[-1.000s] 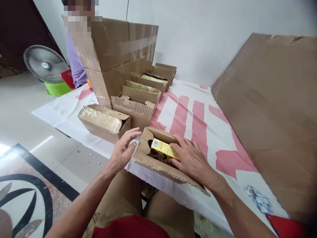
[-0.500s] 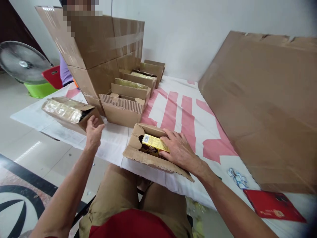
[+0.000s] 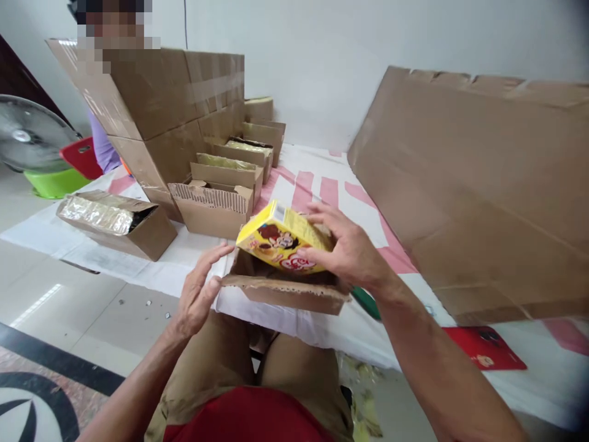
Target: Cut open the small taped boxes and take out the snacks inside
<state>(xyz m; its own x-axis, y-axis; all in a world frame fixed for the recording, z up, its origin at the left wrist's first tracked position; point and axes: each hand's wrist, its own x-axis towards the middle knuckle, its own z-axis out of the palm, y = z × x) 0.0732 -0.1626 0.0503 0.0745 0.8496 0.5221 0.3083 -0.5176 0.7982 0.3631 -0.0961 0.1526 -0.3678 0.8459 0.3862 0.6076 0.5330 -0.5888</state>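
My right hand (image 3: 347,248) grips a yellow printed box (image 3: 285,240), thumb on its front face and fingers behind. The yellow box is tilted, its left end raised above the open cardboard box (image 3: 294,296) on the table edge before me. Its lower right part is hidden by my hand and the cardboard. My left hand (image 3: 200,291) is open at the left end of the cardboard box, fingers stretched toward it; whether it touches the cardboard I cannot tell. Further left lies another cardboard box (image 3: 150,236) with shiny wrapped contents showing at its top.
Several open cardboard boxes (image 3: 209,212) stand in a row toward the wall, beside stacked taped cartons (image 3: 156,92). A person sits behind the cartons. A large cardboard sheet (image 3: 469,196) leans at right, near a red phone-like item (image 3: 488,348). A fan (image 3: 32,135) stands far left.
My right hand has lifted the yellow box from lying inside the cardboard box to a raised tilt. My left hand has left the wrapped box and moved right toward the open cardboard box.
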